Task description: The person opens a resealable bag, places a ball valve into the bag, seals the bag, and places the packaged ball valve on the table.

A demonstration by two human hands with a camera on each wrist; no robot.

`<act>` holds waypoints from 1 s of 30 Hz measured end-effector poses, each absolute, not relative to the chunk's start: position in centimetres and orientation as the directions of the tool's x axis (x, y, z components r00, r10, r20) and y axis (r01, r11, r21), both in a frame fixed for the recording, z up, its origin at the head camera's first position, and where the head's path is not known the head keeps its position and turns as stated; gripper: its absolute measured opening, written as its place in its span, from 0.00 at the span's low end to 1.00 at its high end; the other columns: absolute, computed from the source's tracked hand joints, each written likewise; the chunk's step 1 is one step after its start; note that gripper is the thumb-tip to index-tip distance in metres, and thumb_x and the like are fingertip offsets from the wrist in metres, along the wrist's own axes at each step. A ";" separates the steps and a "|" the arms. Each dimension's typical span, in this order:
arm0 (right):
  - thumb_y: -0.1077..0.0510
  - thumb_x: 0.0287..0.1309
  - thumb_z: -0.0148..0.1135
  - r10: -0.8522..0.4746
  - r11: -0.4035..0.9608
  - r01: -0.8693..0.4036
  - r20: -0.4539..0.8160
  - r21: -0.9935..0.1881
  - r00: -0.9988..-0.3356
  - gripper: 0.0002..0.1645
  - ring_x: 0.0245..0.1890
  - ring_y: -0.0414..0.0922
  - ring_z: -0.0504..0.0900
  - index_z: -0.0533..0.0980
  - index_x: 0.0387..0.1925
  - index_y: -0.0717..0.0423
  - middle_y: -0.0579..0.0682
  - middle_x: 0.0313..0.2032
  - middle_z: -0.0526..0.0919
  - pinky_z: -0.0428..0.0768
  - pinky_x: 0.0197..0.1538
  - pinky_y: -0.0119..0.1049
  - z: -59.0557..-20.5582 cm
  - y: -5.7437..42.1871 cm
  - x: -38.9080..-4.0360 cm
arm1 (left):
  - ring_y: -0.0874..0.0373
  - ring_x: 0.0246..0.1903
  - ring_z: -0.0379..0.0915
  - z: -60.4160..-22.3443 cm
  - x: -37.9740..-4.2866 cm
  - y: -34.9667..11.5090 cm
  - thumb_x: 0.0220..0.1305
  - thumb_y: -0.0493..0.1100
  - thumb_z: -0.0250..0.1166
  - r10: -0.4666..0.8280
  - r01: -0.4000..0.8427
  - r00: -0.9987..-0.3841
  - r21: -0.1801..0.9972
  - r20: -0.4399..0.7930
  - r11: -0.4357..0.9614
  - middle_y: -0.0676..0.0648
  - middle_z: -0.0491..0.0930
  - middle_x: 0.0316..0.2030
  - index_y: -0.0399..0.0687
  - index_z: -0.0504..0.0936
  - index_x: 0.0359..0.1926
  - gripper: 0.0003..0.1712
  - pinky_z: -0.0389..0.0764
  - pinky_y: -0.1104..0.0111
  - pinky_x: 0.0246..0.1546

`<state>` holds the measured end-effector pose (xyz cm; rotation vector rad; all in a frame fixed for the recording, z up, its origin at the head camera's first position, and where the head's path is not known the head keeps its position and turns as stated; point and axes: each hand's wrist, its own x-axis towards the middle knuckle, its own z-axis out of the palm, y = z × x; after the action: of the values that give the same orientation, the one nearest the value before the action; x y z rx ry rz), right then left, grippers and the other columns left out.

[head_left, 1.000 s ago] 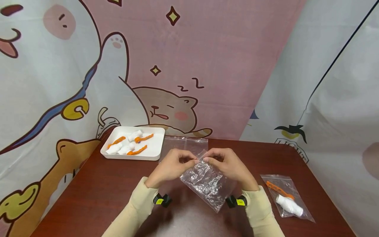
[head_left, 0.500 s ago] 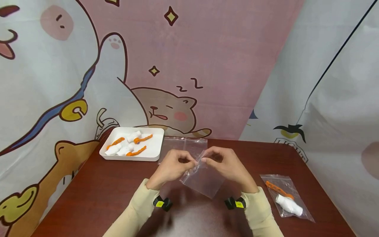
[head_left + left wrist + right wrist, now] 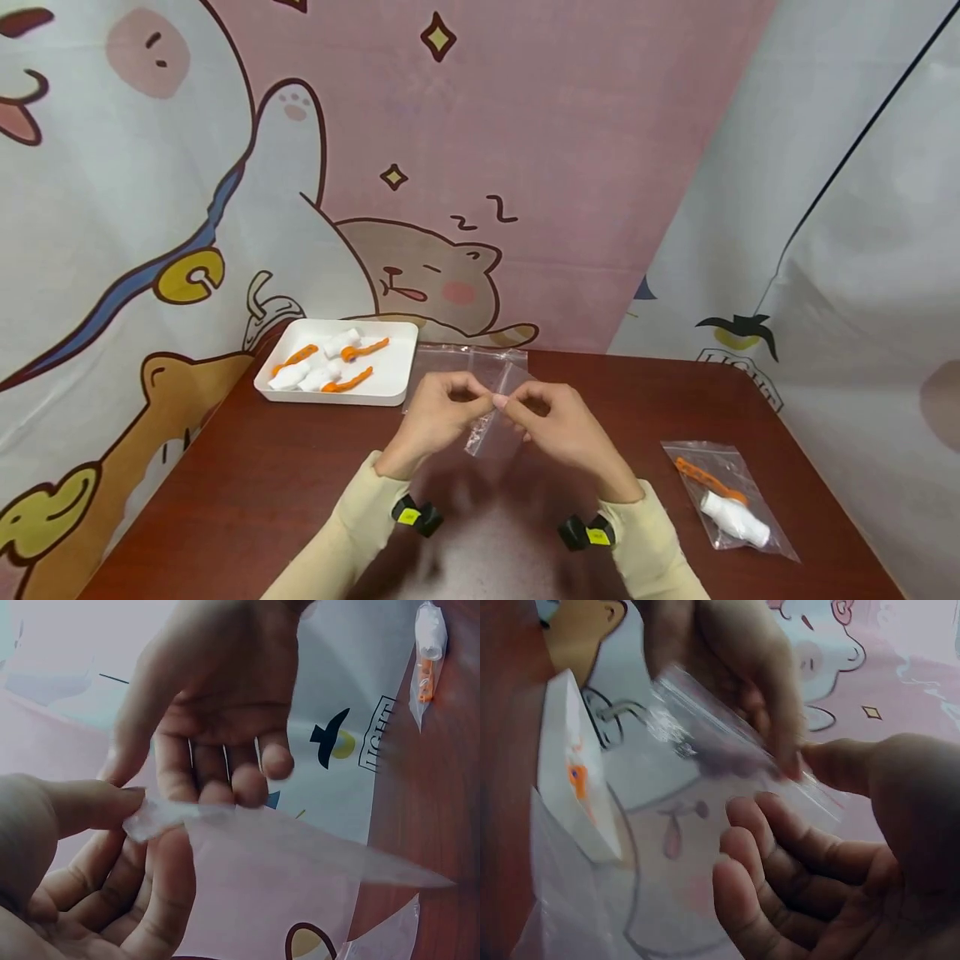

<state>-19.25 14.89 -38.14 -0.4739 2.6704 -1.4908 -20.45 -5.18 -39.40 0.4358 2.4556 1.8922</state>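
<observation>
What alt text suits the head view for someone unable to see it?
Left hand and right hand meet at a clear bag above a brown table. A white tray holds orange pieces and white pieces at left; a filled bag lies at right.

the held bag (image 3: 482, 432) looks glossy plastic; the tabletop (image 3: 285, 483) shiny; backdrop (image 3: 570, 167) cloth.

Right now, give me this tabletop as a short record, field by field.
left hand: pinches the held bag
right hand: at its edge; grip unclear
held bag: clear, no contents visible
tray: white, on the left; orange strips, white pieces
flat bag: clear, beside the tray
filled bag: clear, on the right; bagged orange strip, bagged white roll
</observation>
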 end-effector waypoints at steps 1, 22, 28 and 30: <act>0.39 0.68 0.63 -0.299 0.469 -0.222 0.083 -0.855 -0.951 0.20 0.27 0.46 0.84 0.83 0.33 0.51 0.48 0.27 0.85 0.85 0.33 0.38 -38.3 14.6 -19.3 | 0.63 0.22 0.72 -39.4 -20.4 -5.1 0.62 0.41 0.73 0.232 0.216 -0.959 0.949 0.162 0.230 0.54 0.80 0.20 0.45 0.89 0.29 0.06 0.71 0.73 0.24; 0.55 0.75 0.57 -0.480 0.250 -0.211 0.068 -0.945 -0.875 0.17 0.32 0.50 0.89 0.82 0.40 0.67 0.67 0.35 0.88 0.89 0.41 0.51 -38.8 15.1 -20.3 | 0.66 0.24 0.72 -40.2 -21.4 -5.5 0.57 0.39 0.77 0.381 0.139 -0.917 0.990 0.115 0.037 0.58 0.84 0.23 0.31 0.87 0.34 0.12 0.74 0.74 0.26; 0.63 0.70 0.58 -0.458 0.236 -0.213 0.084 -0.948 -0.885 0.11 0.31 0.49 0.90 0.81 0.38 0.70 0.64 0.32 0.89 0.89 0.41 0.49 -38.7 15.2 -20.2 | 0.60 0.21 0.78 -40.2 -21.5 -5.5 0.61 0.36 0.74 0.391 0.054 -0.919 0.998 0.059 -0.023 0.52 0.85 0.23 0.27 0.87 0.37 0.12 0.84 0.66 0.28; 0.64 0.69 0.60 -0.444 0.253 -0.216 0.085 -0.943 -0.892 0.10 0.31 0.50 0.90 0.81 0.37 0.69 0.62 0.32 0.89 0.89 0.40 0.46 -38.6 15.3 -20.1 | 0.60 0.22 0.80 -40.2 -21.5 -5.4 0.61 0.37 0.74 0.389 0.041 -0.920 0.999 0.044 -0.015 0.51 0.85 0.23 0.29 0.87 0.38 0.11 0.86 0.65 0.29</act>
<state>-20.12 15.26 -38.62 -0.6207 2.3224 -1.6971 -21.48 -5.40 -40.21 0.4541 2.0117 2.0259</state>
